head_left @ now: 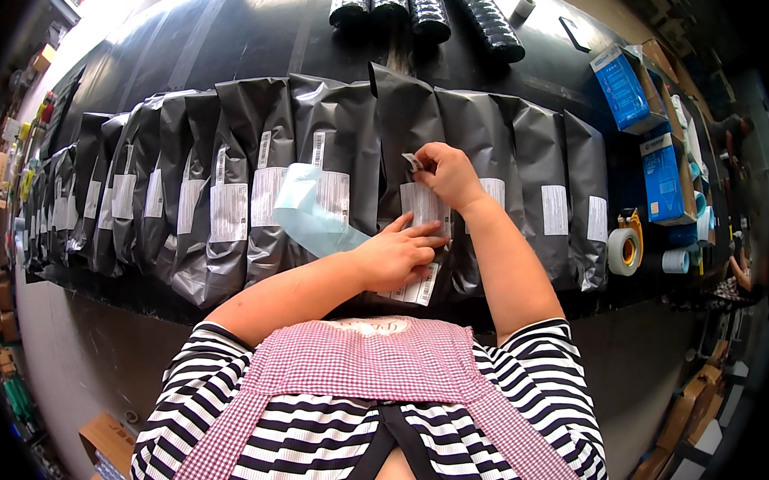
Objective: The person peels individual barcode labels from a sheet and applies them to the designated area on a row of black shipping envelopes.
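In front of me stands a grey plastic mailer bag (399,118) with a white printed label (422,203) on its front. My left hand (399,254) lies over the label's lower part, fingers stretched and spread. Below its fingers shows the lower end of a white label (424,288). My right hand (448,178) pinches a small white label end (413,163) at the label's top, and this end curls away from the bag. A pale blue strip (302,213), like backing paper, drapes over the bags to the left and reaches my left wrist.
Similar labelled grey mailer bags (231,151) stand in a row on both sides along the black table (239,20). Bubble-wrap rolls (390,3) lie at the back. Toward the right are blue boxes (627,92), a tape dispenser (626,246) and a tape roll (675,260).
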Motion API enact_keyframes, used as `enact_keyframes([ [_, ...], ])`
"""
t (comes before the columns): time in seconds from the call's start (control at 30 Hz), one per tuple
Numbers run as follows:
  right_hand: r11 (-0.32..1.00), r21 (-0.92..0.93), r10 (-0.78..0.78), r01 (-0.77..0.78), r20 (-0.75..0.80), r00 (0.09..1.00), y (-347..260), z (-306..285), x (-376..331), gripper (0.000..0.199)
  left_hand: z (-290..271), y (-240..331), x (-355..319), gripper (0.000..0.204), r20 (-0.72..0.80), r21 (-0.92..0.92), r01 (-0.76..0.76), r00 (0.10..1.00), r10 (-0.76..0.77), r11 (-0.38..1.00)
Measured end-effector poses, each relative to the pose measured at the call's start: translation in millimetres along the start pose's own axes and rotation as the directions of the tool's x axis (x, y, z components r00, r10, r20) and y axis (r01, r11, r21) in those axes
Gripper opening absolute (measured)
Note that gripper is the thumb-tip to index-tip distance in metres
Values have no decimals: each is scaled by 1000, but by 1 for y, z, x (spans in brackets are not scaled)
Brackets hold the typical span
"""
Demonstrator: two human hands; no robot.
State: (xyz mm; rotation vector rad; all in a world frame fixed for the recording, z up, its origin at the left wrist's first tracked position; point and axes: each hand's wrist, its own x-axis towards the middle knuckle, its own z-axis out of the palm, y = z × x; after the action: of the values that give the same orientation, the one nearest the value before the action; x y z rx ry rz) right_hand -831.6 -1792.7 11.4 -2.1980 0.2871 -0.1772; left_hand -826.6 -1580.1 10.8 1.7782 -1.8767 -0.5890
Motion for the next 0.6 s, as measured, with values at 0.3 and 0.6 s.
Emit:
enact_keyframes([
  [0.3,925,-380,-41,-23,-159,986,-4,-8,52,49,2,1,1,17,9,-28,22,1000,-22,999],
  [0.6,984,154,130,-89,-283,950,-17,-15,-13,26,-19,2,-2,23,-168,-201,72,980,-107,977],
])
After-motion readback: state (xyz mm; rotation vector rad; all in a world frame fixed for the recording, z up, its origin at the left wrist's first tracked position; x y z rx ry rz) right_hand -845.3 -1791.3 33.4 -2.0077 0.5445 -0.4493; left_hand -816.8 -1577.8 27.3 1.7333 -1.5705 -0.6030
